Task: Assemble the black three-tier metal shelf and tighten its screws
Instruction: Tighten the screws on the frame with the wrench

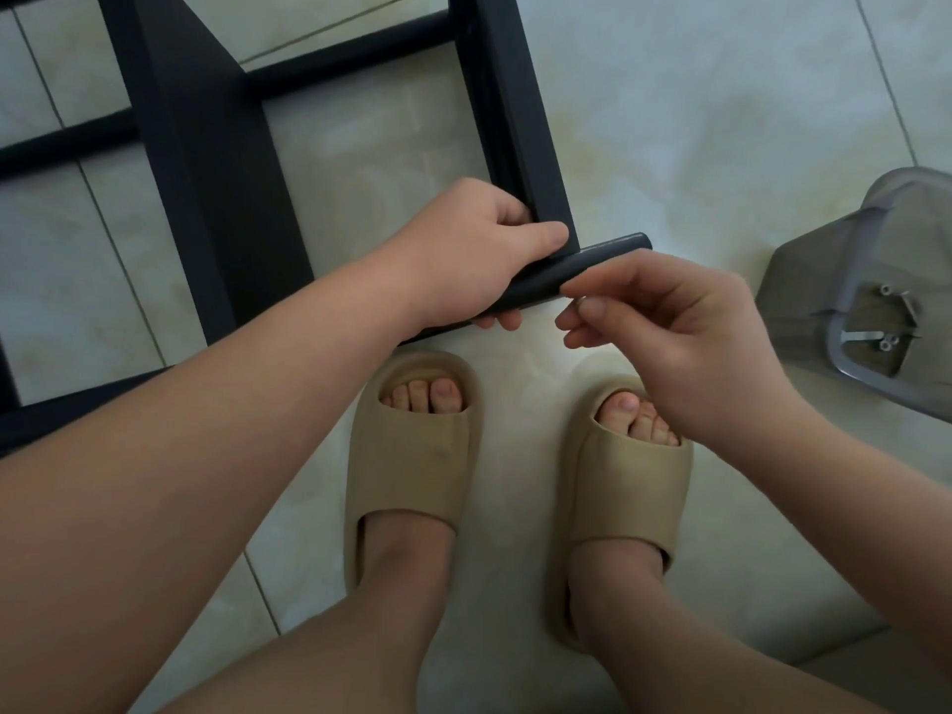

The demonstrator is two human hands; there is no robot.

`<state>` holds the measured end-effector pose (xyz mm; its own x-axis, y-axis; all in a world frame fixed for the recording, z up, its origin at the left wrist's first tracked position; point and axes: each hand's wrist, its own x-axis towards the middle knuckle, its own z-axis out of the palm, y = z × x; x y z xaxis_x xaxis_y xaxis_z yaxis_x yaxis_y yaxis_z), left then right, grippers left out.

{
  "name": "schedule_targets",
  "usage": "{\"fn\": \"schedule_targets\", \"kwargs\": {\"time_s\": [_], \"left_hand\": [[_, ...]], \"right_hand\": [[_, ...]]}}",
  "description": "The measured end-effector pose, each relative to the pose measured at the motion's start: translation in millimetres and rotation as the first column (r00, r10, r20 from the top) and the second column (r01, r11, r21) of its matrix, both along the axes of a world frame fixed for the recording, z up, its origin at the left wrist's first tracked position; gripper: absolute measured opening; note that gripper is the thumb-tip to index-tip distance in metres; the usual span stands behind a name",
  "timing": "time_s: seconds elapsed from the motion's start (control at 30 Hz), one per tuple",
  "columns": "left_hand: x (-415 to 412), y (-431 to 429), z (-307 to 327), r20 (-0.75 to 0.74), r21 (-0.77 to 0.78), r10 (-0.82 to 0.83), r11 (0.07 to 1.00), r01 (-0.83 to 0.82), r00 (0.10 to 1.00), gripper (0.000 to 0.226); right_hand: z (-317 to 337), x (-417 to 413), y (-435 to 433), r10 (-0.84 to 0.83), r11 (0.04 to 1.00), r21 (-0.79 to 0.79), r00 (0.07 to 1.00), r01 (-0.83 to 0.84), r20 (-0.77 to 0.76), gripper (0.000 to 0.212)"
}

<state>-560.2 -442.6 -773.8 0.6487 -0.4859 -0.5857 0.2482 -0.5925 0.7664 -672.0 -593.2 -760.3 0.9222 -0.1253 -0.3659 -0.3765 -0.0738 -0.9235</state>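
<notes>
At the shelf corner
My left hand [479, 255] grips a black round metal bar [597, 257] against the black metal shelf frame [216, 172]; my right hand [664, 327] pinches a tiny grey part [580, 302].

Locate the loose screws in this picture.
In the head view, the loose screws lie inside the grey plastic container on the floor at the far right, beside a metal hex key, to the right of the right hand.

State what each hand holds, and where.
Left hand grips the black bar at the shelf frame's corner; right hand pinches a tiny unidentifiable item.
</notes>
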Motion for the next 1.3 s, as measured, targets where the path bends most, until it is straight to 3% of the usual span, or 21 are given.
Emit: {"fn": "schedule_targets", "kwargs": {"time_s": [0.37,0.57,0.77,0.87,1.0,1.13,1.3], "left_hand": [[0,1,0,-0.006,-0.005,-0.003,1.000,0.003,1.000,0.040],[1,2,0,-0.016,-0.029,0.046,0.998,-0.046,0.999,0.029],[-1,0,-3,0.021,-0.013,0.083,0.996,-0.083,0.996,0.029],[-5,-5,1,0.136,0.077,0.126,0.987,-0.137,0.983,0.038],[-11,-9,25,0.474,0.188,0.126,0.953,-0.240,0.872,0.025],[-19,-35,62,0.564,0.147,-0.005,0.985,-0.094,0.826,0.015],[-41,-91,91,0.439,0.190,-0.294,0.954,0.232,0.849,0.019]], "right_hand": [[-2,2,12,-0.198,0.978,0.045,0.975,0.203,-0.105,0.019],[2,9,7,-0.122,0.972,-0.214,0.985,0.095,-0.118,0.022],[5,15,1,0.070,0.811,-0.576,0.995,-0.100,-0.075,0.021],[10,12,-1,0.101,0.807,-0.576,0.991,-0.131,-0.083,0.021],[28,-7,-18,0.120,0.816,-0.566,0.992,-0.116,-0.030,0.023],[47,-38,-57,0.198,0.651,-0.731,0.976,-0.204,-0.096,0.052],[58,-75,-113,0.100,0.499,-0.836,0.973,-0.229,-0.207,0.059]]}}
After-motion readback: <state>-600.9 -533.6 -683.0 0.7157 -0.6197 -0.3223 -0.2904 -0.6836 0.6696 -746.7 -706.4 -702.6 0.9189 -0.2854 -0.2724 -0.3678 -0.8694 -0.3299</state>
